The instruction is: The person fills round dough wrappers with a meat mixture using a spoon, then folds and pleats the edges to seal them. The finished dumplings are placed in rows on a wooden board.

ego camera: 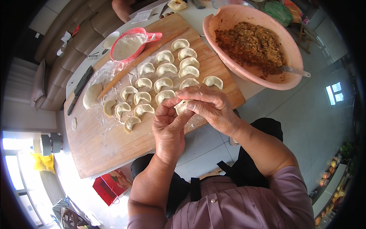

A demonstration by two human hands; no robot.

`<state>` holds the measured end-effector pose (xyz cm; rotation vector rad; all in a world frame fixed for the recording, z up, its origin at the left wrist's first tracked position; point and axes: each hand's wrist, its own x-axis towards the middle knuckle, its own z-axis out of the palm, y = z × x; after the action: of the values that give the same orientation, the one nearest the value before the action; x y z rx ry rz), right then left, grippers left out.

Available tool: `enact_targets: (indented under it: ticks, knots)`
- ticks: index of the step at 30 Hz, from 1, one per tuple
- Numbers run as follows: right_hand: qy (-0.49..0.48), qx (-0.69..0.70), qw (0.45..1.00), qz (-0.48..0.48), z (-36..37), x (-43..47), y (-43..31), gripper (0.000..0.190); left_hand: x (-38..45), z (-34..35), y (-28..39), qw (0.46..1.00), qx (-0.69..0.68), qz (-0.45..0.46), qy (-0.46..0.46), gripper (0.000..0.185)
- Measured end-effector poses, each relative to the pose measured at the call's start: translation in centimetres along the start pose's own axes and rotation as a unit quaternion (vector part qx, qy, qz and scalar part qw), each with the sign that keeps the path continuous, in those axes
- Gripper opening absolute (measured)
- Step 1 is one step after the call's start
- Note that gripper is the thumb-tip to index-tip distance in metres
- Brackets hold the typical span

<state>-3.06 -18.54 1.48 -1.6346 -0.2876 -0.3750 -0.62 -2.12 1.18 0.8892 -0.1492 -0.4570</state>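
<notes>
A dumpling [180, 107] is pinched between my left hand [171, 123] and my right hand [213, 104], above the near edge of the wooden board [114, 148]. Fingers of both hands cover much of it, so whether its rim is sealed cannot be told. Several folded, crescent-shaped dumplings [166, 69] lie in rough rows on the board beyond my hands. To their left are a lump of dough [92, 96] and a wooden rolling pin [125, 75]. A large pink basin [294, 57] at the upper right holds chopped filling [251, 43] and a metal spoon [294, 70].
A red-rimmed scoop of flour [128, 47] stands at the board's far side. A dark-bladed knife [81, 87] lies on its left part, near a small dough piece [74, 124]. Another person's arm [122, 10] rests at the table's far edge. A red bag [110, 186] is below the table.
</notes>
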Motion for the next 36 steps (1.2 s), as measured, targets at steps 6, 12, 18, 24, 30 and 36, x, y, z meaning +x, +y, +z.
enact_targets:
  ticks: [6,12,18,24,30,36]
  knots:
    - [0.043,-0.051,0.994,-0.088,0.6,0.0,0.5,0.021,-0.4,0.1,0.1,1.0,0.013,0.019,-0.01,0.036]
    - [0.048,-0.029,0.998,-0.033,0.6,-0.5,0.0,0.025,-0.4,0.7,-0.1,0.998,0.041,0.039,0.015,0.036]
    - [-0.002,-0.095,0.991,-0.093,-0.6,0.3,0.5,0.03,0.1,1.4,-0.4,0.995,0.084,0.049,0.008,0.035]
    - [-0.015,-0.098,0.994,-0.041,0.4,-0.1,-0.2,0.023,0.1,0.3,-1.5,0.995,0.072,0.069,-0.022,0.036]
    - [-0.007,-0.105,0.994,-0.006,0.5,-1.4,1.0,0.02,0.6,-0.3,-2.7,0.997,0.025,0.065,-0.033,0.04]
    - [-0.007,-0.068,0.998,-0.016,0.5,-0.9,1.3,0.021,1.2,-0.4,-2.5,0.994,0.104,0.026,-0.016,0.038]
